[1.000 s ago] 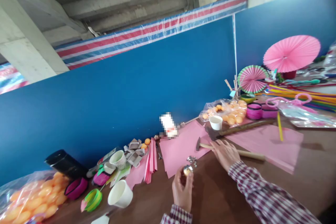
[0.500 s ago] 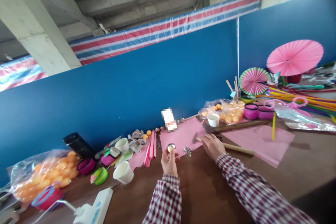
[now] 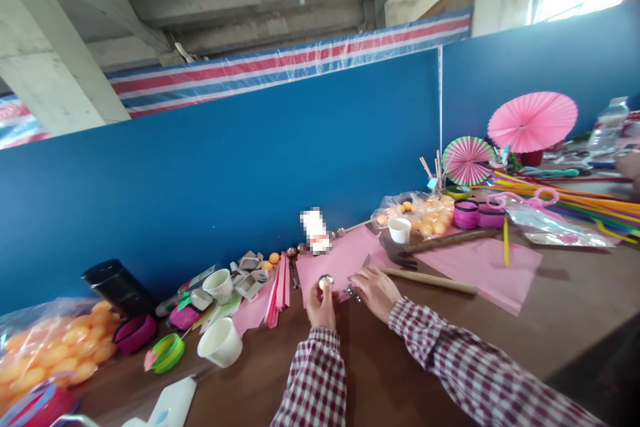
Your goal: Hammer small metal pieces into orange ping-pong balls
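My left hand (image 3: 323,307) is closed around a small shiny silver round piece (image 3: 326,279), holding it upright above the pink paper sheet (image 3: 340,252). My right hand (image 3: 375,290) reaches in beside it, its fingers stretched down to a little pile of small shiny metal pieces (image 3: 352,291). Fingertips touch or nearly touch the pile; whether a piece lies between them is hidden. Behind the right hand lies a hammer (image 3: 433,280), its wooden handle pointing right and its head partly covered.
White cups (image 3: 220,341) and a green tape roll (image 3: 167,353) stand to the left, near a bag of orange balls (image 3: 65,347). Further right are another ball bag (image 3: 435,217), a wooden stick (image 3: 450,240), pink scissors (image 3: 545,199) and paper fans (image 3: 533,121). A blue partition (image 3: 250,167) rises behind.
My right hand has left the hammer and moved left to the pile of small metal pieces. My left hand still holds the silver piece. The view has turned slightly right.
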`<state>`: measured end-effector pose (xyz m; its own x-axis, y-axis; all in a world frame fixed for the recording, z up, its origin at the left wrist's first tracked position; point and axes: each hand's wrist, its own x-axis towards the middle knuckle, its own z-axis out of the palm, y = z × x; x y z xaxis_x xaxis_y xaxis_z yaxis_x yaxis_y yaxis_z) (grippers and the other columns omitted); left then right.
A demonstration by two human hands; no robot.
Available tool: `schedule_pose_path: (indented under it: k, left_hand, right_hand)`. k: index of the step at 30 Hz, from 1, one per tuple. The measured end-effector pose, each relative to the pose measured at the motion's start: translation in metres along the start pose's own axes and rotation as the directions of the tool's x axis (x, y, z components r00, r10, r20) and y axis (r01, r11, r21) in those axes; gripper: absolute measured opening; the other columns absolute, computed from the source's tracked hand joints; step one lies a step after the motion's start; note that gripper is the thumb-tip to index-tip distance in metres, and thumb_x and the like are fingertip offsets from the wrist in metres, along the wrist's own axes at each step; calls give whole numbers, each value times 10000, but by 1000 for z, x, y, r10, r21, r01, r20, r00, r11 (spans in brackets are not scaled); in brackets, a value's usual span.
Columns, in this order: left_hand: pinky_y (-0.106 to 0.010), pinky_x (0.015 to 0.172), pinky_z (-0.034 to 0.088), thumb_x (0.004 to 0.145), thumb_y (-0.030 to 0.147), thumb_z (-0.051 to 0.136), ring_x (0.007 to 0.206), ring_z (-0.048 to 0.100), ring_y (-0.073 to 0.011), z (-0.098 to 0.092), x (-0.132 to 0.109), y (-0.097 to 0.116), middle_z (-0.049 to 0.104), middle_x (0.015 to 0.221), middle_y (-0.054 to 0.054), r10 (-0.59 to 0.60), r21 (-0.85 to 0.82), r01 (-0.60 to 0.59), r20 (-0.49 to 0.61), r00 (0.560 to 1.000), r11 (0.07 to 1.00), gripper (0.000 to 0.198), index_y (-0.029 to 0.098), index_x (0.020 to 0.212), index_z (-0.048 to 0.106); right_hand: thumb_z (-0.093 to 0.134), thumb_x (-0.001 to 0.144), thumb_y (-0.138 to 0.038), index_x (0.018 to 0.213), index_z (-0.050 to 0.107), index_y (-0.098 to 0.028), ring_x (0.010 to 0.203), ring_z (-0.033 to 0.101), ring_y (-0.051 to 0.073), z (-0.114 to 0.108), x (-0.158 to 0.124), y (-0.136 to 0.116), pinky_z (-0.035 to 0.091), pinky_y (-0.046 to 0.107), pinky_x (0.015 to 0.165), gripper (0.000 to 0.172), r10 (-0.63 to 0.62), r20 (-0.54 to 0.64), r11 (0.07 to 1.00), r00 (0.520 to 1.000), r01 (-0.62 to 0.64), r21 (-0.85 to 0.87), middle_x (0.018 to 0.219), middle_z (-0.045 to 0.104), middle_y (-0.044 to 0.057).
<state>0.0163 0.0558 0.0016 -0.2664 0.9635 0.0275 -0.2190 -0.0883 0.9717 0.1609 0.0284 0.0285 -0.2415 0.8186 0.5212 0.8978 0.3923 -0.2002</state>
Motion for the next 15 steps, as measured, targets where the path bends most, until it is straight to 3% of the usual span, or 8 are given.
schedule_pose_path:
  k: [8,15]
  left_hand:
    - [-262,539,521,614,381,642,586,608,-129,-1,1,-2,622,800,-73,0,-64,4,52,999,998,446,123,969,560]
    - [-263,637,529,564,264,710,685,622,-134,-3,4,-4,636,825,-59,12,-85,-9,32,999,996,468,154,996,566]
  right_hand:
    - [429,809,-207,811,636,-197,832,460,162,24,18,-12,358,260,731,208,-32,131,996,991,43,-77,800,603,59]
    - [425,798,-201,705,616,-182,812,477,152,21,15,-11,362,249,724,213,0,86,1000,996,0,5,788,602,48]
